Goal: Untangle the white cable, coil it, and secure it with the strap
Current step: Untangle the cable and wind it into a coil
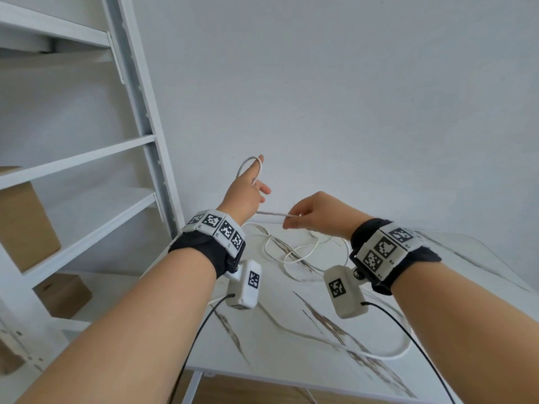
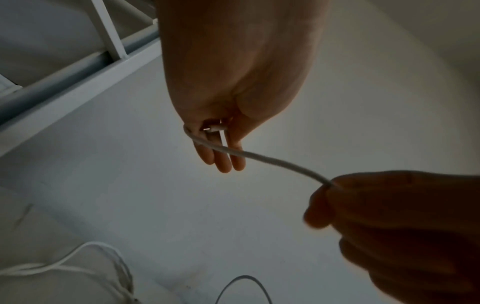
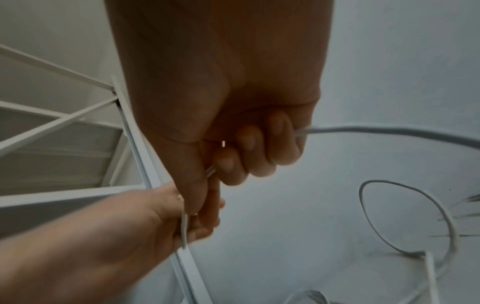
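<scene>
The white cable (image 1: 291, 252) lies in loose tangled loops on the marble table (image 1: 291, 330). My left hand (image 1: 248, 191) is raised above the table's far edge, with a cable loop (image 1: 245, 166) over its upright thumb. In the left wrist view the plug (image 2: 215, 128) sits tucked at the base of the fingers (image 2: 223, 162), which point straight. From there a short span of cable (image 2: 272, 159) runs to my right hand (image 1: 320, 217). That hand's curled fingers (image 3: 249, 156) grip the cable (image 3: 389, 131). No strap shows in any view.
A white metal shelf rack (image 1: 87, 158) stands at the left, close to my left arm, with cardboard boxes (image 1: 23, 217) on it. A plain wall rises behind the table. One cable strand trails toward the table's front right (image 1: 399, 354). Black sensor leads hang from both wrists.
</scene>
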A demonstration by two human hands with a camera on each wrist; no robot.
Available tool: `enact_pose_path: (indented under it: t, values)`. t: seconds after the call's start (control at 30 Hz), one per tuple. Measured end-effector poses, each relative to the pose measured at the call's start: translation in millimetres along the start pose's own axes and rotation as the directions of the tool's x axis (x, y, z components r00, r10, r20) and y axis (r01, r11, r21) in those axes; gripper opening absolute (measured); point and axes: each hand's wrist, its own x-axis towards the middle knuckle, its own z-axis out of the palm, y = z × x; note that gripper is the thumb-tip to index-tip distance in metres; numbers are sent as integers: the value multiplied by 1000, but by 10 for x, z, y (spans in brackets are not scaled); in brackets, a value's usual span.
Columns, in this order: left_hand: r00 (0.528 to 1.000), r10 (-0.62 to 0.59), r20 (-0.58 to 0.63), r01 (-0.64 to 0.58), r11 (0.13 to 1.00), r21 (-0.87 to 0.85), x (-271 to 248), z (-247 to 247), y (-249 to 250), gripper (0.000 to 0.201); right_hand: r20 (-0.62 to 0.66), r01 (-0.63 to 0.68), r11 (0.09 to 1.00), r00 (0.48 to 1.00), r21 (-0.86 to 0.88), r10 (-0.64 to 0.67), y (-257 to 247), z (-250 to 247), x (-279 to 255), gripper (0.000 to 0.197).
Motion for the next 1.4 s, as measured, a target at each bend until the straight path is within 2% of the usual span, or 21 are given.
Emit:
enact_pose_path:
  t: [0.17, 0.27, 0.33, 0.37, 0.43, 0.53, 0.6, 0.7, 0.77, 0.87, 0.97, 1.03, 1.1, 1.2, 1.27, 1.3, 1.33, 1.4]
  values:
    - [995, -66, 81, 52, 987, 154, -36, 9, -79, 64, -98, -4, 993, 995, 117, 15, -29, -166, 13, 13]
    - [980, -103, 168, 70, 979, 189, -57, 37, -67, 52, -206, 14, 969, 978, 246, 38, -22, -227, 65, 12]
    - [978, -115, 176, 92, 987, 132, -60, 61, -40, 38, -295, 39, 950, 954, 308, 56, -15, -244, 93, 11]
    - [979, -116, 168, 102, 991, 91, -61, 66, -15, 36, -333, 59, 941, 941, 333, 59, -11, -245, 100, 11]
    - [973, -148, 179, 138, 988, 66, -52, 61, 20, 37, -413, 115, 919, 909, 376, 56, 7, -246, 120, 9]
    - [927, -195, 320, 209, 978, -9, -98, 46, 65, 50, -523, 171, 917, 851, 360, 46, 61, -252, 170, 7]
    - [908, -181, 377, 218, 974, -60, -150, 47, 110, 57, -569, 166, 928, 820, 334, 58, 119, -254, 216, 8]
    - [912, -113, 394, 181, 973, -141, -245, 69, 194, 54, -608, 95, 950, 786, 298, 113, 267, -217, 300, 11]
    - [915, -59, 400, 168, 956, -242, -285, 79, 207, 52, -595, 8, 958, 785, 288, 173, 377, -150, 337, 14]
    - [907, 1, 420, 192, 889, -416, -294, 68, 230, 50, -512, -141, 953, 817, 269, 265, 498, -34, 354, 23]
    - [899, 60, 433, 236, 767, -597, -254, 29, 268, 48, -445, -262, 919, 814, 293, 374, 567, 60, 349, 29]
    - [911, 83, 405, 247, 676, -694, -218, -20, 280, 47, -377, -302, 883, 818, 359, 434, 601, 109, 336, 28]
    - [929, 89, 359, 248, 570, -783, -188, -81, 279, 46, -281, -298, 817, 835, 493, 473, 602, 141, 288, 25]
    - [959, 59, 277, 226, 429, -875, -152, -153, 246, 43, -149, -265, 677, 860, 687, 488, 578, 138, 201, 33]
    - [973, 17, 232, 207, 393, -896, -137, -174, 207, 42, -78, -211, 523, 876, 826, 476, 526, 117, 170, 34]
    - [976, -4, 217, 201, 392, -897, -135, -178, 188, 42, -76, -194, 483, 871, 854, 484, 494, 106, 175, 34]
    - [978, -21, 207, 198, 396, -896, -134, -180, 177, 42, -109, -201, 527, 860, 826, 499, 465, 97, 193, 35]
    - [980, -42, 195, 195, 401, -895, -142, -182, 169, 41, -229, -265, 769, 854, 582, 468, 378, 84, 220, 35]
